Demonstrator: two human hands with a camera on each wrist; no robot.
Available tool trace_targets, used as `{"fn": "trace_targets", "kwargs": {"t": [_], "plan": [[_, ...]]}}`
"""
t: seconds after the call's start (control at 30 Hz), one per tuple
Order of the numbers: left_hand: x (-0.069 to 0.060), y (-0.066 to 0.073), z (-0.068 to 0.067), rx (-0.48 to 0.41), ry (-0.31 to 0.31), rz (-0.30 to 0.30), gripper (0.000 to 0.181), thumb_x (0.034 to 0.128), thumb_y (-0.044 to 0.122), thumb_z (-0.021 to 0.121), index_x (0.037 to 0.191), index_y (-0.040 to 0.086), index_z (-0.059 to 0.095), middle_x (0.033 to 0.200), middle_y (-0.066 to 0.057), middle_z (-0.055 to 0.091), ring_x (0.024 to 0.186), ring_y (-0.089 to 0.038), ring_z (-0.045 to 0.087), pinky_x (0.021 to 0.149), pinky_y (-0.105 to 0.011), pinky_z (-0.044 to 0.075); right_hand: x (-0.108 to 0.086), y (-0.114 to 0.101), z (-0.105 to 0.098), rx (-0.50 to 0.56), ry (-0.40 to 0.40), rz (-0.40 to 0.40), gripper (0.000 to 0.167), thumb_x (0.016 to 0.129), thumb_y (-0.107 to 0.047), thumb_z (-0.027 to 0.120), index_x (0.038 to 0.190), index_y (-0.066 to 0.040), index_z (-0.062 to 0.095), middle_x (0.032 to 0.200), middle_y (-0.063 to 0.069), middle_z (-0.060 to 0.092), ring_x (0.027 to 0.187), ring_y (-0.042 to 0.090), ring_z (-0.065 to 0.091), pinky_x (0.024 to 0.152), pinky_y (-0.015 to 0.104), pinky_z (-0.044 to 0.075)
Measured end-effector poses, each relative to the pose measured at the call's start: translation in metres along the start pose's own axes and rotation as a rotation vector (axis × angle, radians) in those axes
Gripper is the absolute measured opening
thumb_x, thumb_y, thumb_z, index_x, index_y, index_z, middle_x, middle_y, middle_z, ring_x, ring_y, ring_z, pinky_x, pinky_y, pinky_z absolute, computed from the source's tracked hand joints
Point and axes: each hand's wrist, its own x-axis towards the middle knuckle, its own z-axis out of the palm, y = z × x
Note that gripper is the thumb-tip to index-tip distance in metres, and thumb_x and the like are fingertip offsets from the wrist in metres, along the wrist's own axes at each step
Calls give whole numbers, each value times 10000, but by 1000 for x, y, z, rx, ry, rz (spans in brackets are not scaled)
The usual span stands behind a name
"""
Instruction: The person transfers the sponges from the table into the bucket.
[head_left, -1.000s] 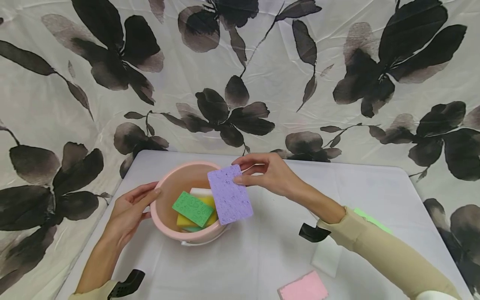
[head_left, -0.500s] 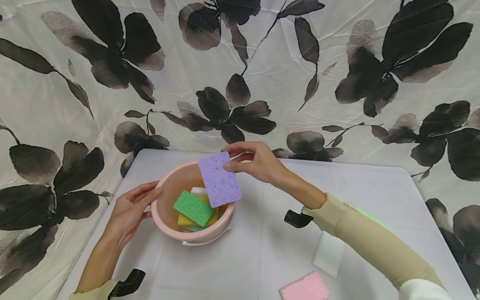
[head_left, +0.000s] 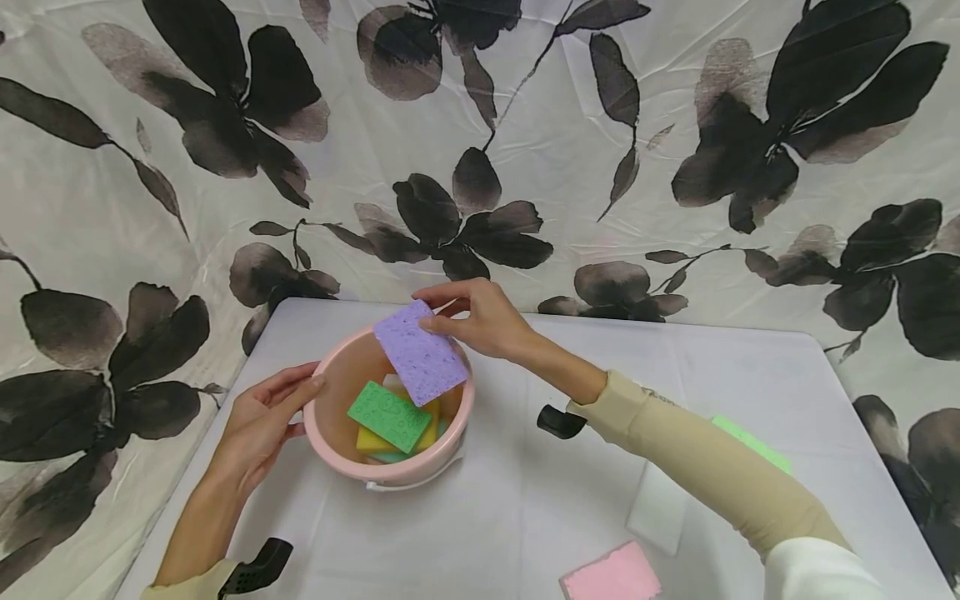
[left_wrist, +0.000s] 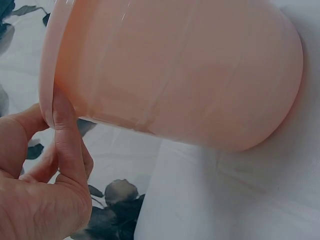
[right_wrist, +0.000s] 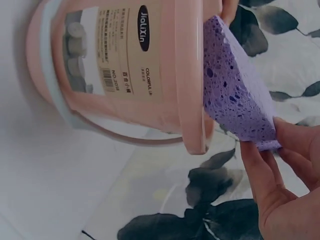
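A pink bucket (head_left: 390, 473) with a white handle stands on the table. My left hand (head_left: 255, 421) pinches its rim at the left side; in the left wrist view the fingers grip the bucket wall (left_wrist: 175, 65) just by the rim. My right hand (head_left: 483, 321) holds a purple sponge (head_left: 422, 358) by its upper edge, between thumb and fingers. This sponge is tilted over the bucket's opening, and in the right wrist view its lower end passes behind the rim. Inside lie a green sponge (head_left: 388, 415), a yellow sponge (head_left: 371, 442) and, partly hidden, white and pale teal pieces.
A pink sponge (head_left: 611, 573) lies near the table's front. Behind it is a flat whitish rectangle (head_left: 657, 510), partly under my right sleeve (head_left: 705, 458). A bright green piece (head_left: 752, 444) shows beyond the sleeve. A floral cloth (head_left: 570, 167) hangs behind the table (head_left: 480, 542).
My right hand has moved left with the purple sponge, from the bucket's right edge to over its opening. My left hand and the bucket have stayed almost in place.
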Motion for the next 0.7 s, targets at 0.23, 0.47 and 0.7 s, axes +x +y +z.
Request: {"fn": "trace_targets", "kwargs": {"t": [0.23, 0.47, 0.7], "plan": [[0, 0, 1, 14, -3, -1, 504, 935, 333, 775, 1362, 124, 607, 1041, 187, 717, 941, -6, 683, 720, -242, 610, 12, -5, 15, -139, -40, 7, 374, 931, -71, 766, 1297, -34, 704, 1196, 105, 740, 1008, 219, 723, 841, 216, 567], [-3, -1, 2, 20, 5, 5, 556, 916, 358, 791, 1371, 104, 597, 1051, 181, 718, 946, -12, 690, 725, -243, 610, 17, -7, 33, -212, -76, 21, 303, 922, -55, 772, 1213, -3, 709, 1141, 128, 739, 1012, 227, 710, 884, 253, 572], [-3, 0, 2, 16, 9, 6, 578, 909, 362, 796, 1377, 94, 590, 1057, 178, 717, 951, -15, 690, 725, -245, 611, 20, -9, 44, -338, -103, -16, 237, 942, -63, 750, 1173, -14, 727, 1102, 91, 752, 1015, 175, 687, 910, 261, 532]]}}
